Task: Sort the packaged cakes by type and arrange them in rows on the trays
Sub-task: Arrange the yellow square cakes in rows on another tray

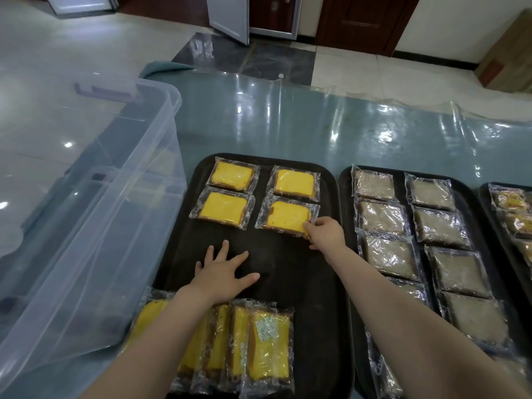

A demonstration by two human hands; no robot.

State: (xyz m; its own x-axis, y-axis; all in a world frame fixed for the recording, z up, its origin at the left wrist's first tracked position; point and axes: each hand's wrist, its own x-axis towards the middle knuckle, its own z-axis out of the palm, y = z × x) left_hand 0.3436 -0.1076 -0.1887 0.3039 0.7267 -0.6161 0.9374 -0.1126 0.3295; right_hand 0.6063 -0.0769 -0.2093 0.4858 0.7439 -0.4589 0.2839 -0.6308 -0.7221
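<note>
- Teal table under clear plastic sheet [288, 116] carries the black trays.
- Right hand [326, 233] pinches the near right corner of a wrapped yellow cake [288, 216], lying flat toward the black plastic tray [288, 283]'s right edge.
- Left hand [223, 270] rests flat, fingers spread, mid-tray.
- Left forearm hides part of the stacked yellow cakes [259, 347] at the near edge.

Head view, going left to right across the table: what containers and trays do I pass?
Clear plastic bin → tray of yellow cakes → tray of brown cakes → a third tray, cut off at the right edge.
</note>
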